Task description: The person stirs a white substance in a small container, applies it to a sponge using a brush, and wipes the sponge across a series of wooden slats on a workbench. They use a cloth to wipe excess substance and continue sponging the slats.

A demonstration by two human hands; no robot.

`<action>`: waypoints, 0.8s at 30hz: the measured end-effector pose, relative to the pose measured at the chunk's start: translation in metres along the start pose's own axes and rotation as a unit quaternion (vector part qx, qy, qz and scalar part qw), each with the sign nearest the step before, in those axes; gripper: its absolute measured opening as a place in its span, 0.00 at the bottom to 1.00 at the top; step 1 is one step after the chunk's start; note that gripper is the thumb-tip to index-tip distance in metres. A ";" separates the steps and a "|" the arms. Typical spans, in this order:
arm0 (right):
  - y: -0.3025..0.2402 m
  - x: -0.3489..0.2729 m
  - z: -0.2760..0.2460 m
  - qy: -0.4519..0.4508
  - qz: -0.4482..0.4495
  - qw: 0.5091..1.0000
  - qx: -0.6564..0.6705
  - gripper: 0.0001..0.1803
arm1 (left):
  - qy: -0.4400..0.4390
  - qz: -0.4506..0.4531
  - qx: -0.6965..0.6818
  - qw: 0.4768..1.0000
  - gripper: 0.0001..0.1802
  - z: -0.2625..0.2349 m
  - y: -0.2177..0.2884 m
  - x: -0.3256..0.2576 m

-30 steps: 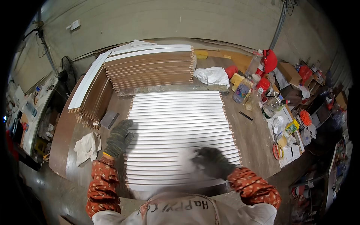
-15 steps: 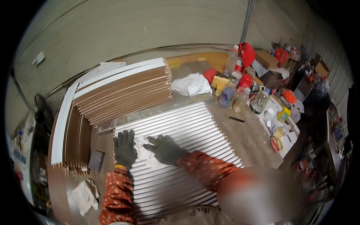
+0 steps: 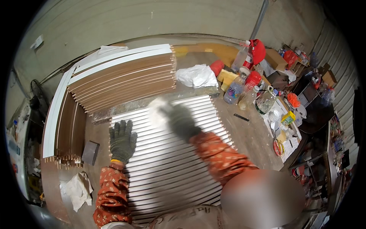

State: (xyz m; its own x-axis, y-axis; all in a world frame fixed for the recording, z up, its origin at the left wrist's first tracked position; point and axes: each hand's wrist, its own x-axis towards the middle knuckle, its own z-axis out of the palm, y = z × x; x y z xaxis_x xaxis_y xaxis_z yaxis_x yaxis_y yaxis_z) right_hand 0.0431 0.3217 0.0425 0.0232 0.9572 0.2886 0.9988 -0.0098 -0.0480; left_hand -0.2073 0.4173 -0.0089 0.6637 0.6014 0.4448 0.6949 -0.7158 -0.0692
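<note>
A row of narrow white slats (image 3: 171,152) lies side by side on the table before me, with dark gaps between them. My left hand (image 3: 122,141), in a dark grey-green knit glove, rests flat on the left ends of the slats, fingers stretched out and holding nothing. Over the far part of the slats is my right hand (image 3: 182,121), gloved alike and smeared by motion. It grips a crumpled white cloth (image 3: 157,113), also blurred, against or just above the slats.
Stacked white-faced brown strips (image 3: 126,80) stand along the back, and another stack (image 3: 65,126) at the left. A dark block (image 3: 90,152) and a crumpled rag (image 3: 79,189) lie left. White cloth (image 3: 197,76), bottles (image 3: 234,91) and a black bar (image 3: 241,117) are at the right.
My right hand has swept the cloth away from me, toward the far edge of the slats. My left hand stays flat on the left ends. The whole view has shifted slightly.
</note>
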 end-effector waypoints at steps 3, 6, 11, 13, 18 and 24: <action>0.017 -0.007 0.044 0.052 -0.051 0.997 -0.028 0.23 | -0.007 -0.003 -0.010 1.000 0.29 -0.003 -0.003 0.001; 0.121 -0.044 0.034 -0.043 0.105 0.991 -0.069 0.18 | -0.028 -0.025 0.006 0.999 0.28 -0.003 0.000 -0.003; 0.264 -0.051 0.031 -0.001 0.244 0.963 0.114 0.08 | -0.014 -0.021 -0.014 1.000 0.28 -0.004 0.005 0.009; 0.243 -0.017 0.083 0.028 0.158 0.941 0.297 0.07 | 0.002 0.012 -0.018 1.000 0.28 0.002 0.017 0.014; 0.019 0.012 0.036 0.032 -0.070 0.997 -0.012 0.23 | -0.031 -0.014 0.006 0.999 0.29 -0.004 -0.002 -0.002; 0.215 -0.072 0.059 0.001 0.215 0.968 -0.127 0.20 | -0.037 0.004 0.001 0.999 0.29 -0.006 0.007 0.005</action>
State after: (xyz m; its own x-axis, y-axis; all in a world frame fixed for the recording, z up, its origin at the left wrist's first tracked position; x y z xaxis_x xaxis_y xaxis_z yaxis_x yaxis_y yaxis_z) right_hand 0.2534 0.2680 -0.0445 0.4395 0.8479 0.2966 0.8748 -0.4790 0.0729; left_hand -0.2007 0.4127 -0.0022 0.6873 0.6207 0.3774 0.6905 -0.7195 -0.0741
